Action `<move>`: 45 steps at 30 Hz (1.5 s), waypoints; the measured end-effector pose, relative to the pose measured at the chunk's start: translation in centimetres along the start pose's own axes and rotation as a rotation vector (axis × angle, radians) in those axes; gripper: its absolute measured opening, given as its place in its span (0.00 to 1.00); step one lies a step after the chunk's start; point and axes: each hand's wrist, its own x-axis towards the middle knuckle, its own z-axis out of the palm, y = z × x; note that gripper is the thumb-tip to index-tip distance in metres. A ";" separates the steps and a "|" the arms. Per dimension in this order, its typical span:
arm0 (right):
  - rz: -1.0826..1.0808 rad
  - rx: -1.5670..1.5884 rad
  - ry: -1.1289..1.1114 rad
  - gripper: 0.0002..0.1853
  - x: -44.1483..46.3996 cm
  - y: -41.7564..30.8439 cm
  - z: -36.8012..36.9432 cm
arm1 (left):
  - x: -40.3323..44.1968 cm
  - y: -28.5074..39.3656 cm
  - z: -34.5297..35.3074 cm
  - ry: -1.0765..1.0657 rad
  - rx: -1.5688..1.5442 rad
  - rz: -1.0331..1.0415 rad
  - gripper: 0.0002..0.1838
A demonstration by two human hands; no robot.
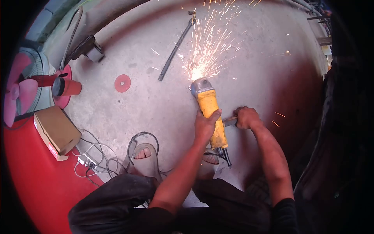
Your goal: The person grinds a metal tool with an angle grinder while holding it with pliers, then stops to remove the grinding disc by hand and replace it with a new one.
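Observation:
A yellow angle grinder (209, 105) is running in the middle of the view, its metal head pointing away from me. Bright sparks (200, 62) spray forward from the disc end and hide the contact spot. My left hand (206, 125) wraps around the grinder's yellow body, thumb across the top. To the right of the body, my right hand (247, 117) is closed around the end of a short grey and brown bar (230, 121). The bar's other end disappears behind the grinder, so I cannot tell what it joins. A black cord leaves the grinder's rear.
Ahead lie a red disc (122, 83) and a long dark metal rod (177, 46). At left are a pink fan (16, 91), an orange cylindrical container (71, 86), a cardboard box (58, 128) and a power strip (86, 160). Cords loop near my sandaled feet (144, 156).

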 end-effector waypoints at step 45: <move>0.018 -0.020 -0.075 0.18 0.1 -0.6 -1.3 | -0.1 1.5 -1.9 -0.123 0.019 -0.027 0.34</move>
